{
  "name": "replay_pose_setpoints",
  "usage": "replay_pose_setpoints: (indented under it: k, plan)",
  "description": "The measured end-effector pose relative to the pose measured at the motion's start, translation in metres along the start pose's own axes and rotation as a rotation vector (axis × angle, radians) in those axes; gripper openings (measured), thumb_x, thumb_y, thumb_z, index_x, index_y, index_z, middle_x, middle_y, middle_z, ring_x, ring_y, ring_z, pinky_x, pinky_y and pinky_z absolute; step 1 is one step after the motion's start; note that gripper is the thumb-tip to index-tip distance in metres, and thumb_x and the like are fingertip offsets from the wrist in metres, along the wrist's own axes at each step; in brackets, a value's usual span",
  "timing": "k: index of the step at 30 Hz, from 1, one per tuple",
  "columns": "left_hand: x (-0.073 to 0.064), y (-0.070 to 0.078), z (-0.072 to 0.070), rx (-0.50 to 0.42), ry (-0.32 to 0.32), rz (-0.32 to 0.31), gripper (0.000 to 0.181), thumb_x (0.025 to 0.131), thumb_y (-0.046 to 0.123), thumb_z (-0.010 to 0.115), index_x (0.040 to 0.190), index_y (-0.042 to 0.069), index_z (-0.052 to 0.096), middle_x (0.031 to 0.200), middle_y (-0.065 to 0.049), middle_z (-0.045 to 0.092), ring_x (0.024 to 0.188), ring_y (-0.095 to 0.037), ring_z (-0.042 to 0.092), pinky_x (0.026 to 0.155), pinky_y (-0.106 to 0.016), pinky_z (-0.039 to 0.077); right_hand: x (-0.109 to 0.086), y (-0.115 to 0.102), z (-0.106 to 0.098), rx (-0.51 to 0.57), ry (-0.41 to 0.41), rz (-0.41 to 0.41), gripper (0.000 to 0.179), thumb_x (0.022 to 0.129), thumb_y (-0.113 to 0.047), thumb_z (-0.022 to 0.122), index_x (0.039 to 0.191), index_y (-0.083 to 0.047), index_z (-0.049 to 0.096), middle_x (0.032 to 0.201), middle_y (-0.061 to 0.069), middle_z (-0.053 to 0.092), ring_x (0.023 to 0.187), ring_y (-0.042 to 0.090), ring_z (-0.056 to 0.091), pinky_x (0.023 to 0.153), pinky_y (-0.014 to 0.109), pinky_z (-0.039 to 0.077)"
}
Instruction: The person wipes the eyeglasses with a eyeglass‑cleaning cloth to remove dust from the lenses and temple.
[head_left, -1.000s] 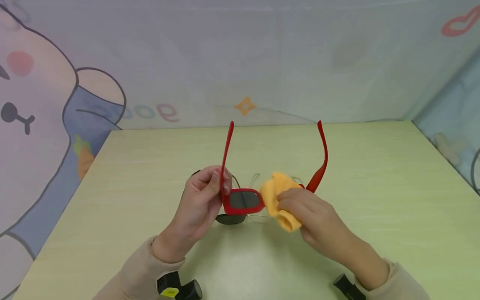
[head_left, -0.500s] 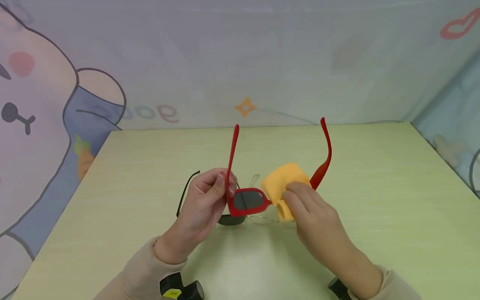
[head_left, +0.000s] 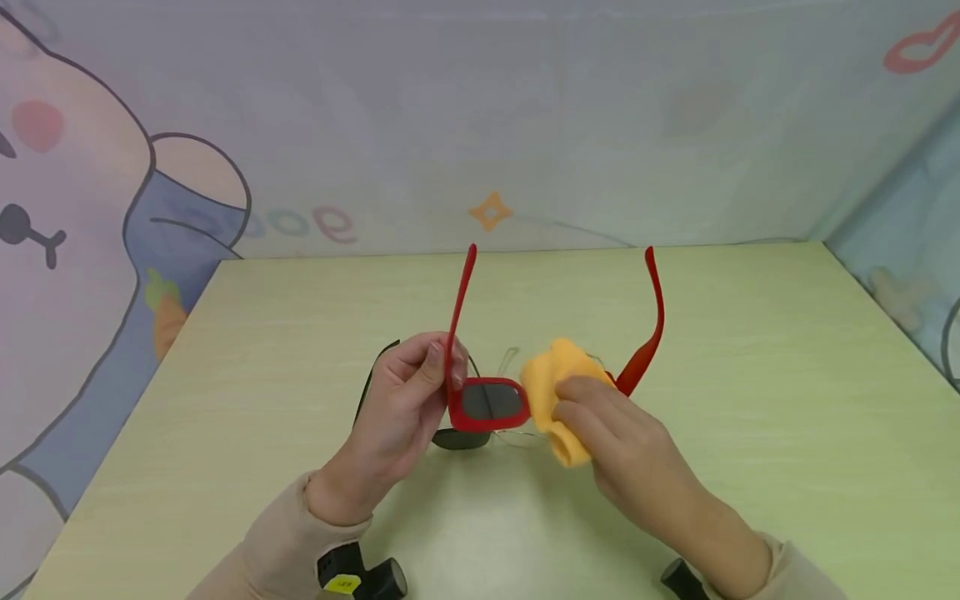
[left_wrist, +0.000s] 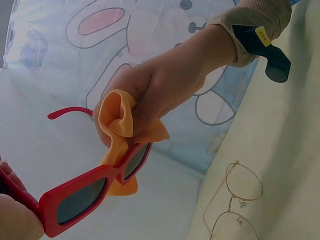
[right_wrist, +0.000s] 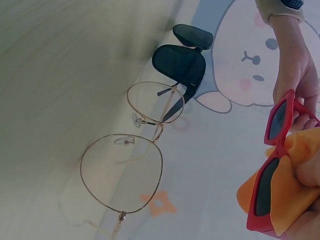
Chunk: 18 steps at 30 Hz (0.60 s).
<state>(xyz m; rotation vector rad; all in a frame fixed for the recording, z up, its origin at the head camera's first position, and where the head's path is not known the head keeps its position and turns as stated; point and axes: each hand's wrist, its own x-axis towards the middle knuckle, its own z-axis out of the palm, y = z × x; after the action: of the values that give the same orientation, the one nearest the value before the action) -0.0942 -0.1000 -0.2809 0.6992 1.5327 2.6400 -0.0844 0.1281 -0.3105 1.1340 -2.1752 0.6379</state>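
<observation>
My left hand (head_left: 393, 412) pinches the red-framed sunglasses (head_left: 489, 426) at the left hinge, keeping them above the table with both temples unfolded and pointing away. A yellow cloth (head_left: 557, 379) is bunched in my right hand (head_left: 637, 454), wrapped over the right lens. In the right wrist view, cloth (right_wrist: 295, 145) shows on both sides of that lens (right_wrist: 265, 187), with my thumb pressing on it. The left lens (left_wrist: 82, 200) is uncovered in the left wrist view. From the head view, the cloth and fingers hide most of the right rim.
Beyond the held pair, dark sunglasses (right_wrist: 180, 65) and thin gold-rimmed glasses (right_wrist: 161, 170) lie side by side on the pale table (head_left: 787, 400), partly hidden by my hands in the head view. A printed cloth backdrop (head_left: 600, 125) rises behind the table's far edge.
The cloth and right hand shift right and up, then back left and down over the right lens. The red sunglasses sway slightly with them; the left hand keeps its grip.
</observation>
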Motion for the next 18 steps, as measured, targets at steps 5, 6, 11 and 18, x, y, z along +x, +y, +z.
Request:
replay_pose_setpoints:
  k: [5,6,11,18]
  plan:
    - [-0.0002,-0.0009,-0.0007,-0.002,0.003,-0.002,0.012,0.091,0.022,0.058,0.085,0.016,0.067,0.074,0.004,0.055,0.073,-0.01,0.046,0.066,-0.02,0.04,-0.0022,0.001,-0.0006,0.024,-0.026,-0.051,0.026,0.095,-0.003,0.033,0.097,-0.002,0.059,0.102,0.008,0.062,0.101,0.025,0.058,0.086,0.039,0.049]
    - [-0.0004,-0.0012,-0.001,-0.004,0.001,-0.003,0.012,0.091,0.022,0.059,0.085,0.016,0.067,0.074,0.004,0.055,0.073,-0.01,0.046,0.065,-0.02,0.04,-0.0023,0.0012,-0.0005,0.029,-0.025,-0.06,0.031,0.097,-0.007,0.028,0.096,-0.002,0.059,0.101,0.008,0.062,0.101,0.025,0.058,0.086,0.038,0.049]
    - [-0.0011,-0.002,-0.0019,-0.005,-0.003,-0.005,0.012,0.091,0.023,0.059,0.085,0.016,0.067,0.074,0.004,0.055,0.073,-0.01,0.046,0.065,-0.019,0.04,-0.0008,0.0011,0.0007,0.053,0.033,-0.116,0.032,0.1,-0.011,0.031,0.093,-0.004,0.061,0.099,0.004,0.062,0.097,0.023,0.059,0.084,0.033,0.05]
    - [-0.0019,0.0003,-0.0024,-0.001,0.003,-0.017,0.011,0.091,0.023,0.059,0.086,0.017,0.068,0.075,0.004,0.055,0.074,-0.011,0.046,0.065,-0.019,0.039,-0.0022,0.002,-0.0003,0.095,0.08,-0.18,0.028,0.099,-0.008,0.035,0.092,-0.004,0.061,0.097,0.004,0.062,0.093,0.022,0.06,0.085,0.029,0.049]
